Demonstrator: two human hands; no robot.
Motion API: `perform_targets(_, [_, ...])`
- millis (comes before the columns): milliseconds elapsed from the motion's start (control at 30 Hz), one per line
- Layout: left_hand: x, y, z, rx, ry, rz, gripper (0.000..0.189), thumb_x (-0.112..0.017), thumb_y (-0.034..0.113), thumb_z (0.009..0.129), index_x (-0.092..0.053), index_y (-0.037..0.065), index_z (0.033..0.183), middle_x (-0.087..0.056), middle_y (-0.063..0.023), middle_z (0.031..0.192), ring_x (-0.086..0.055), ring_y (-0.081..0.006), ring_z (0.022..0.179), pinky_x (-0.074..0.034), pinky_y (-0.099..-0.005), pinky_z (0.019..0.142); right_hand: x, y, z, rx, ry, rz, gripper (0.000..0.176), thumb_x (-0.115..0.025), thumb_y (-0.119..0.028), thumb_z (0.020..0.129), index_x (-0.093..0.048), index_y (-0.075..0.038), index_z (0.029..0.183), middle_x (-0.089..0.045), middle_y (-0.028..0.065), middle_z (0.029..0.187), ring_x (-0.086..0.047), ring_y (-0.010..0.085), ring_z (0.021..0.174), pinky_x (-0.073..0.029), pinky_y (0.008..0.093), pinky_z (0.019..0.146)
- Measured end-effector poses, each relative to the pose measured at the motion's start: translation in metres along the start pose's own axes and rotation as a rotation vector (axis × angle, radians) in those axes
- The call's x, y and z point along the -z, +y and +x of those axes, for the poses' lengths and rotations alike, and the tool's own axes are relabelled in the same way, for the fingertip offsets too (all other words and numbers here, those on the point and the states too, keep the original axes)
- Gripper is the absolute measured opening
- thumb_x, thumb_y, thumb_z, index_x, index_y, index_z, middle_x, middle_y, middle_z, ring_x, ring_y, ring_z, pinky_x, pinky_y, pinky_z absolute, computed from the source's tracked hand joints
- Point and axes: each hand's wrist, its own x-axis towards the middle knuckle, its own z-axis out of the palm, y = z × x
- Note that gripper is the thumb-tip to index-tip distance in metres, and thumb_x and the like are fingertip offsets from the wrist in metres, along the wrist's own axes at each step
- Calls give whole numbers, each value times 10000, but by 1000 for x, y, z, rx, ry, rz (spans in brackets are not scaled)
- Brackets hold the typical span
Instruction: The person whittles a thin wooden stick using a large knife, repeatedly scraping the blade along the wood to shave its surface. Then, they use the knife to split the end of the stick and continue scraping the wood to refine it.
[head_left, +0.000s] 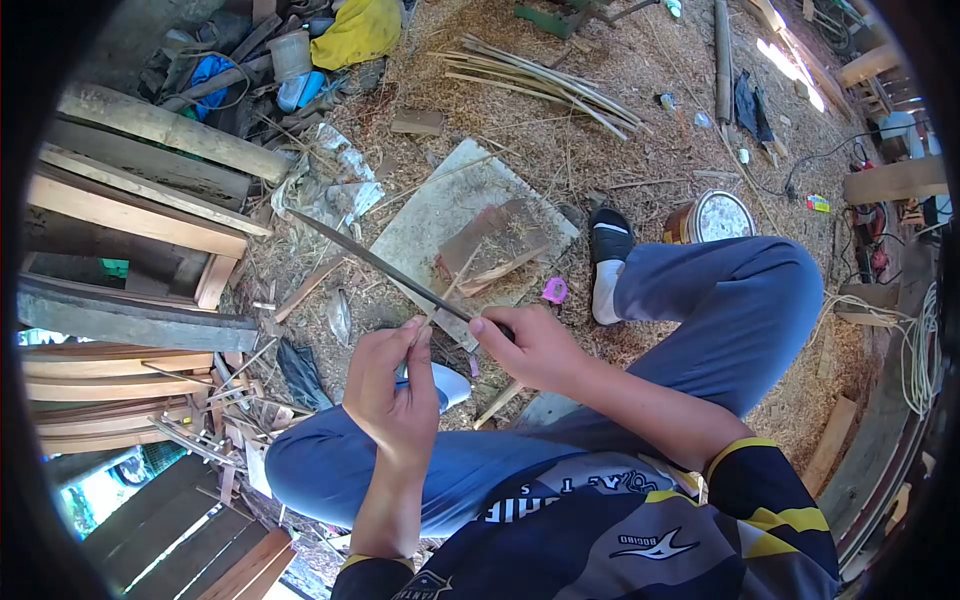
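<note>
A seated person's left hand (395, 385) is closed in a pinch on a thin stick (460, 274) pointing toward one o'clock. The right hand (532, 350), fingers curled shut, grips a long dark blade (375, 262) aimed at ten o'clock, crossing the stick. At twelve lies a flat board (432, 200); at two, a round tin (722, 216).

the right hand (535, 350) covers most of the long blade's (375, 262) handle. the left hand (393, 385) hides part of the thin strip (460, 273).
</note>
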Motion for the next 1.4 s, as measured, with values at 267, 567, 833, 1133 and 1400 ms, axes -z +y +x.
perform_targets(267, [2,-2,-2,-30,-50,6,148,-712,-128,931,-676,-44,1047,-703,-147,1003,-730,-185,902,-615,-263,743,-1,8,2,-32,21,2,404,-576,-335,1069,-669,0,864,-562,126,582,-551,204,506,-425,406,537])
perform_targets(567, [-5,-8,-2,-4,37,-43,181,-752,-106,906,-682,-21,1049,-695,-149,896,-703,-189,764,-558,-257,579,0,14,6,-33,-37,40,429,-562,-339,1074,-659,-2,826,-543,138,573,-529,239,493,-415,423,535])
perform_targets(833, [-8,-9,-3,-42,45,-56,193,-745,-111,911,-663,-21,1061,-689,-158,921,-687,-181,760,-563,-257,560,3,14,7,-53,-2,-11,429,-569,-330,1069,-650,12,824,-528,144,562,-513,235,489,-413,424,534])
perform_targets(1133, [-6,-14,-2,-17,44,-51,189,-753,-86,919,-655,-2,1058,-683,-152,928,-682,-170,754,-559,-248,576,5,28,10,-122,-31,-84,444,-567,-409,1050,-731,-11,942,-637,182,677,-622,321,628,-482,459,607])
perform_targets(1400, [-4,-15,-1,13,9,-127,186,-656,-130,958,-613,-41,1116,-631,-150,1017,-696,-189,871,-621,-297,741,2,37,12,-68,8,-84,460,-551,-345,1069,-628,22,802,-519,153,589,-488,252,518,-411,429,558])
